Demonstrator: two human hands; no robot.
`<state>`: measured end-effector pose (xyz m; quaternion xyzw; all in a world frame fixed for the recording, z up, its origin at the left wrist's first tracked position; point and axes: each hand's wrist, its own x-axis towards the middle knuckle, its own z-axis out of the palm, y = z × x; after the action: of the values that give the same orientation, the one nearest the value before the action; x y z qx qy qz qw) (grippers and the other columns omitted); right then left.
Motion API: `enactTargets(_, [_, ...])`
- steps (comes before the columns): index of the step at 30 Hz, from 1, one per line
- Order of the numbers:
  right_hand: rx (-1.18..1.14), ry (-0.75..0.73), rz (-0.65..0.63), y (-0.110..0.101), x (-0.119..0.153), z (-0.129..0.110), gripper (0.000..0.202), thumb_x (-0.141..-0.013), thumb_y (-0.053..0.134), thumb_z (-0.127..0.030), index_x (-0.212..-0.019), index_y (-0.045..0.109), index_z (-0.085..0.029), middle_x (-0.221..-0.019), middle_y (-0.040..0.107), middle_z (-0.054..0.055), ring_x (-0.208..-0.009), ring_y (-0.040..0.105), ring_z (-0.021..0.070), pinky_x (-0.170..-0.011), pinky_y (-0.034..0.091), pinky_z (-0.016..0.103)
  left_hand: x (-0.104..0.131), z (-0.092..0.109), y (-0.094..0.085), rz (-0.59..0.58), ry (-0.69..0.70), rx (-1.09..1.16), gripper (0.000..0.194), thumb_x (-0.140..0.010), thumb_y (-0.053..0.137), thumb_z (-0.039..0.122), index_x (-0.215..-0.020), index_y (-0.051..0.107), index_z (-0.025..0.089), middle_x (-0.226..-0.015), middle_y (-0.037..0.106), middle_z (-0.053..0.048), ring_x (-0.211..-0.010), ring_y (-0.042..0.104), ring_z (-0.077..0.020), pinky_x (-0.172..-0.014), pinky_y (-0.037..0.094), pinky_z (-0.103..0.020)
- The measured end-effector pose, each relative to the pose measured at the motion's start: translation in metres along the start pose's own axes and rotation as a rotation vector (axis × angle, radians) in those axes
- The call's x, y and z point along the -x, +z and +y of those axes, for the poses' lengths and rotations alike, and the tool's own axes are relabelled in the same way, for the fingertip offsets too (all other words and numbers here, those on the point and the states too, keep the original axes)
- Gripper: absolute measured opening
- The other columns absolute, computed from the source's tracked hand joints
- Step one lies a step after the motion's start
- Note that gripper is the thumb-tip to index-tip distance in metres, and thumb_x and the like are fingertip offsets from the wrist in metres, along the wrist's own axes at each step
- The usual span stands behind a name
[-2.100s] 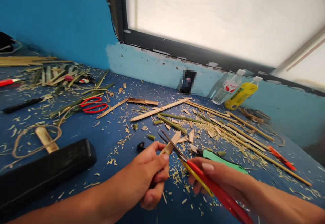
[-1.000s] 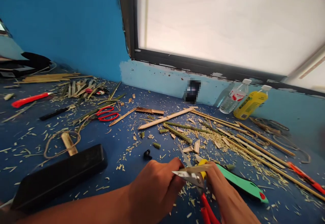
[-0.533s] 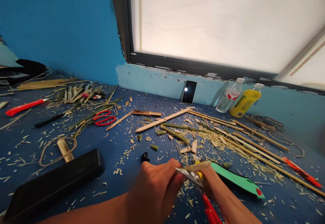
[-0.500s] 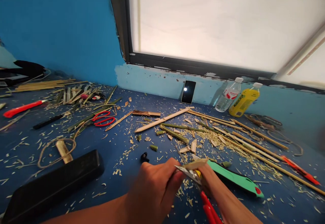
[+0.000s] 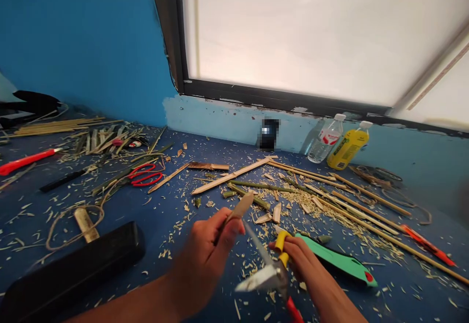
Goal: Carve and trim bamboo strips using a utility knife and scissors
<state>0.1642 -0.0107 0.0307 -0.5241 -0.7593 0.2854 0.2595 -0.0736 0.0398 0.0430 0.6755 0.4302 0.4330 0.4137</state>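
Note:
My left hand (image 5: 208,249) is closed around a small flat piece of bamboo (image 5: 242,204), its tan end sticking up past the thumb. My right hand (image 5: 304,259) is wrapped round a tool with yellow and red handles, a pair of shears (image 5: 260,279). Their blades are spread apart, one pointing up toward my left hand, the other pointing left and blurred. A green-handled saw (image 5: 337,259) lies just beyond my right wrist. Bamboo offcuts (image 5: 276,213) lie on the blue table beyond both hands.
A black case (image 5: 76,269) lies at the left, near red scissors (image 5: 146,175) and a red-handled knife (image 5: 27,161). Long bamboo sticks (image 5: 366,218) and an orange cutter (image 5: 427,245) lie right. Two bottles (image 5: 324,139) and a phone (image 5: 268,135) stand by the wall.
My hands have moved apart. The bamboo piece now points up in my left hand, away from the shears, whose blades have swung open in my right hand.

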Motion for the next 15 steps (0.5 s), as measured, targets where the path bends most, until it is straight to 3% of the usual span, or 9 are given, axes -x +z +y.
enactTargets(4, [-0.055,0.025,-0.097,0.004,-0.009,0.017,0.080,-0.065,0.075,-0.070,-0.131,0.059,-0.028,-0.120,0.066,0.012,-0.109,0.065,0.0395,-0.089,0.057,0.050,0.006,0.002,0.006,-0.072,-0.056,0.209,0.032,-0.109,0.033,0.047,-0.101,0.052,0.023,-0.062,0.029,0.011,-0.047,0.023,-0.0107,-0.040,0.025,-0.021])
enactTargets(7, [-0.061,0.051,-0.128,0.003,-0.004,0.023,0.096,-0.057,0.082,-0.070,-0.139,0.054,-0.030,-0.131,0.063,0.014,-0.114,0.063,0.0427,-0.089,0.057,0.052,0.009,0.007,0.000,-0.101,-0.039,0.286,0.034,-0.110,0.031,0.050,-0.099,0.051,0.024,-0.059,0.036,0.010,-0.045,0.029,-0.0099,-0.041,0.028,-0.020])
enactTargets(10, [-0.073,0.079,-0.154,-0.003,0.006,0.022,0.099,-0.067,0.077,-0.071,-0.150,0.042,-0.030,-0.144,0.055,0.017,-0.122,0.060,0.0419,-0.089,0.057,0.055,0.012,0.013,-0.007,-0.272,-0.035,0.259,0.039,-0.107,0.042,0.054,-0.095,0.060,0.021,-0.053,0.043,0.009,-0.046,0.037,-0.0097,-0.045,0.029,-0.022])
enactTargets(15, [-0.121,0.080,-0.199,-0.016,0.011,0.005,0.085,-0.071,0.073,-0.075,-0.144,0.050,-0.040,-0.136,0.063,0.008,-0.122,0.060,0.0377,-0.094,0.055,0.048,0.010,0.032,-0.007,-0.522,-0.241,0.225,0.040,-0.106,0.042,0.057,-0.101,0.061,0.022,-0.059,0.037,0.010,-0.048,0.030,-0.0096,-0.044,0.024,-0.022])
